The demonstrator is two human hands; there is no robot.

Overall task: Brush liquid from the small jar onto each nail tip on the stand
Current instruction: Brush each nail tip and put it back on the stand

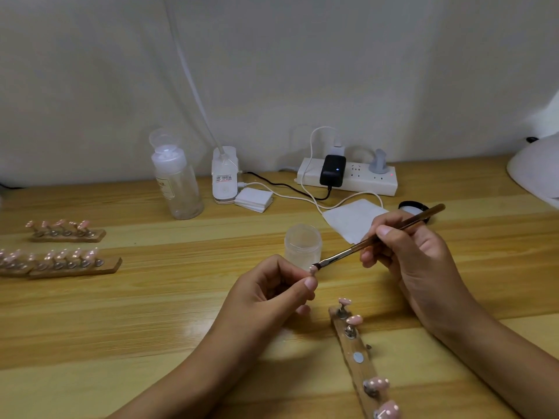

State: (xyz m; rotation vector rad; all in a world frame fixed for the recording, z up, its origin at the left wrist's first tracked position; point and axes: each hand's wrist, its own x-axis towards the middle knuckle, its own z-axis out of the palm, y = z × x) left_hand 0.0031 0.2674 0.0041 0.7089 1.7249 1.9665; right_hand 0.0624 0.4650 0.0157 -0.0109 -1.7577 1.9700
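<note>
While the left hand (pixel 272 291) pinches one pink nail tip (pixel 313 269) between thumb and forefinger above the table (pixel 151 313), the right hand (pixel 417 255) grips the brush (pixel 378 238) like a pen, bristles touching that tip. The open jar (pixel 303 246) stands just behind the tip; a black lid (pixel 408 205) lies further right, behind the right hand. The stand (pixel 360 371) lies between the forearms, with two tips at its far end, a bare metal disc mid-way and two more tips nearer. Two filled stands (pixel 75 266) sit far left
</note>
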